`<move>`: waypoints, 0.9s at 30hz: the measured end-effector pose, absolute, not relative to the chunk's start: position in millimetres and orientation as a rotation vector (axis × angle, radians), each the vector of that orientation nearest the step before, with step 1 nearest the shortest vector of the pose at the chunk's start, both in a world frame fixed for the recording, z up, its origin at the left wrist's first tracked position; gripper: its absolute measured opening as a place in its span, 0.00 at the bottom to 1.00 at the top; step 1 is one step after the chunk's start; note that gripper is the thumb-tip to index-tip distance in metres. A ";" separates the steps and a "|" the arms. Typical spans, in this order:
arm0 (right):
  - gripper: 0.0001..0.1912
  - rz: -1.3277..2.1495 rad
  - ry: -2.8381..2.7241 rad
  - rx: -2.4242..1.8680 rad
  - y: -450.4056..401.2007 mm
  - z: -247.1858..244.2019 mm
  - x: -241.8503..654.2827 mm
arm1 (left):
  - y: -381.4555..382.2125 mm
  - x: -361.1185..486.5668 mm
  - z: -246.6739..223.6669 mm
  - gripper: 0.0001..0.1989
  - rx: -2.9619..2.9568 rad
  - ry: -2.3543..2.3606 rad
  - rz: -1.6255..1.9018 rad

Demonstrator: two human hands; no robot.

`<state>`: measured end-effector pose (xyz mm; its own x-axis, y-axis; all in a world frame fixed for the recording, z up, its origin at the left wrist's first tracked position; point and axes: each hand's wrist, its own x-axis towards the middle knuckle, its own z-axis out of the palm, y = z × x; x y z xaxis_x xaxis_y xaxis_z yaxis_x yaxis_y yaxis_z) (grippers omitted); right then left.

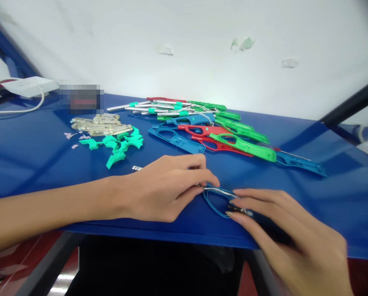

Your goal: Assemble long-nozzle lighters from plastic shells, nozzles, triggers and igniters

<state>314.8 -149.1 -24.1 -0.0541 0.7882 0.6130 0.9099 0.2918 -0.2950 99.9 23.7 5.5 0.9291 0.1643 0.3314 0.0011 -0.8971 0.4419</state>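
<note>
1. Holding a blue casing (210, 205) just above the front of the blue table (159, 228), had the left hand (164, 187) at the narrow end and the right hand (295, 230) around the wider body.
2. Rested the left forearm on a slant from the left edge of the view, back of the hand uppermost, fingers bent.
3. Pinched the narrow end between left thumb and fingertips, nearly closed; could not tell casing from wire inside that grip.
4. Curved the right hand in from the lower right, half closed on the casing, thumb below, 2 fingertips above, beside a black part (235, 208).
5. Saw a white wire (222, 191) along the upper side, between both sets of fingertips.
6. Lost most of the casing's wide body beneath the right hand, and the right wrist beyond the bottom edge; could not make out the black part's full shape.
7. Noted, farther back, an overlapping pile of red, green and blue casings (242, 147), metal tubes (171, 114), teal pieces (118, 142) and yellowish clear parts (102, 125); found 1 dark object (82, 98) pixelated beyond recognition.
</note>
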 end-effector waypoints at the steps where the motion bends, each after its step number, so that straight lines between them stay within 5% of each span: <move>1: 0.05 -0.224 -1.871 -1.510 -149.9 -24.0 315.4 | 22.9 99.4 5.4 0.16 2.636 0.117 0.512; 16: 0.15 -0.261 -1.882 -1.447 -157.1 -30.3 315.6 | 18.9 102.5 17.2 0.12 2.565 0.281 0.389; 27: 0.09 -0.420 -1.768 -1.613 -147.9 -25.3 307.3 | 22.1 100.1 16.7 0.11 2.575 0.232 0.527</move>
<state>307.3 -147.9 -25.3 0.0170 0.7356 0.6772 0.9617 0.1733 -0.2124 100.1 22.1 16.7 0.9106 0.2570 0.3236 0.0645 -0.8619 0.5029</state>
